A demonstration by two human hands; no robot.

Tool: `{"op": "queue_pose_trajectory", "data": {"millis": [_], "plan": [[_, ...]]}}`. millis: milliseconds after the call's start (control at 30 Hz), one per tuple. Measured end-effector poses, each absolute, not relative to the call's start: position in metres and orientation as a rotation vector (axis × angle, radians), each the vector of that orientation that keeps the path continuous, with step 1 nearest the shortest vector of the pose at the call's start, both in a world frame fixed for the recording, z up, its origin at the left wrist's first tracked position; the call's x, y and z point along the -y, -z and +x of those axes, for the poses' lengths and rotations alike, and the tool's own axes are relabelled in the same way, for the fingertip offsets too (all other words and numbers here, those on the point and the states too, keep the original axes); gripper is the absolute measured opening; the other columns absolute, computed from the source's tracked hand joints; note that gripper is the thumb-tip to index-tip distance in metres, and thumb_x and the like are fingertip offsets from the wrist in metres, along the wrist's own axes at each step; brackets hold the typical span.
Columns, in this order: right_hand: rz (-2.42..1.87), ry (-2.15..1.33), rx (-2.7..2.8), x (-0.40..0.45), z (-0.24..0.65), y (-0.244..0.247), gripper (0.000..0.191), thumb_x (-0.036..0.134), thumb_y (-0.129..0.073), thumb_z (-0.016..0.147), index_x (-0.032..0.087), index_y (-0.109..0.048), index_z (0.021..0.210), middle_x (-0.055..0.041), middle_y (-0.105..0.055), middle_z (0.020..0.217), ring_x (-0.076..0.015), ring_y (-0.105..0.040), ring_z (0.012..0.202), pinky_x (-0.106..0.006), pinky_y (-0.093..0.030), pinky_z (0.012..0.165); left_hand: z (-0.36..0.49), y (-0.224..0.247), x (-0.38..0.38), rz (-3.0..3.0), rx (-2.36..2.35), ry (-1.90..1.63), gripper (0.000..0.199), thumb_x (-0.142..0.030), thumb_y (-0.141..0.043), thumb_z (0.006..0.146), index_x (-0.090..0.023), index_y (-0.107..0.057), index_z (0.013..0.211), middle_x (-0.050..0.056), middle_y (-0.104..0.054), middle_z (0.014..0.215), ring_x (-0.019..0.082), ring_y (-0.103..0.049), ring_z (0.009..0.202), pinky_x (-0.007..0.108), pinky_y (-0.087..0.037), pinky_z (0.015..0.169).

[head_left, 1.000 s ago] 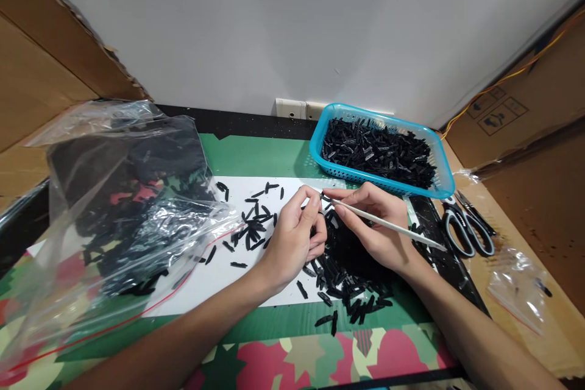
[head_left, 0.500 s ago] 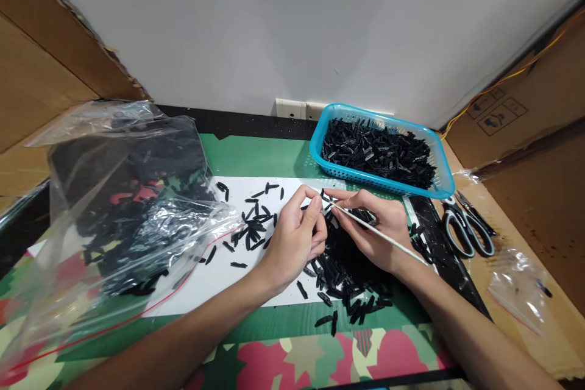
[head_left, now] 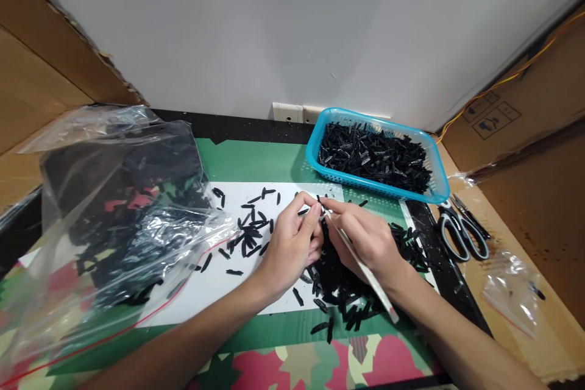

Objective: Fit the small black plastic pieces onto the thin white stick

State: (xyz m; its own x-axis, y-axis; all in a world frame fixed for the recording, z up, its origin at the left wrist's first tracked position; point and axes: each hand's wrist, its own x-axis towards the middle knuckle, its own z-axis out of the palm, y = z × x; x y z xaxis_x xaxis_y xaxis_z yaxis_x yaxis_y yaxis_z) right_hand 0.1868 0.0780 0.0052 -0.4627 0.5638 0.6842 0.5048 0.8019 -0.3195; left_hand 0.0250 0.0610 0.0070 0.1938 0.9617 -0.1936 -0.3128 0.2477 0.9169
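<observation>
My left hand [head_left: 292, 242] is closed in a pinch, its thumb and forefinger on a small black rubbery-looking piece [head_left: 320, 200]. Close against it, my right hand [head_left: 368, 242] grips a thin pale stick [head_left: 371, 277] with a reddish mark near its lower end. The stick's tip meets the black piece between the fingertips; the exact contact is too small to make out. Under my right hand lies a dark heap of similar black strips [head_left: 338, 289], partly hidden. More loose strips [head_left: 249, 234] are scattered on a white sheet [head_left: 183, 304] left of my left hand.
Behind my hands stands a blue basket [head_left: 365, 181] full of black strips. A clear zip bag [head_left: 132, 225] with black pieces covers the left side. Scissors [head_left: 461, 234] and a small clear bag [head_left: 512, 292] lie on cardboard at right. Cardboard walls [head_left: 539, 195] flank the table.
The stick has swung steeper, its free end moving down and toward me. My right hand has turned with it and shifted slightly left and down. The left hand still pinches.
</observation>
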Motion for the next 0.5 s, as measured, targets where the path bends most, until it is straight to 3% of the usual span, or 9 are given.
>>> {"op": "queue_pose_trajectory", "data": {"millis": [233, 500], "plan": [[-0.797, 0.211, 2.189, -0.079, 0.179, -0.002, 0.017, 0.006, -0.057, 0.099, 0.021, -0.058, 0.092, -0.0190, -0.079, 0.114, -0.0262, -0.079, 0.096, -0.036, -0.065, 0.079, 0.023, -0.005, -0.064, 0.868, -0.922, -1.088, 0.032, -0.052, -0.061, 0.099, -0.024, -0.047, 0.091, -0.012, -0.040, 0.054, 0.004, -0.030, 0.038, 0.010, -0.030, 0.034], [-0.930, -0.024, 2.026, -0.087, 0.194, 0.002, 0.017, 0.005, -0.058, 0.098, 0.022, -0.056, 0.094, -0.0138, -0.079, 0.114, -0.0220, -0.079, 0.097, -0.031, -0.063, 0.081, 0.023, -0.008, -0.065, 0.905, -0.942, -1.123, 0.029, -0.051, -0.053, 0.104, -0.024, -0.049, 0.094, -0.013, -0.037, 0.048, 0.004, -0.029, 0.033, 0.013, -0.026, 0.035]]}}
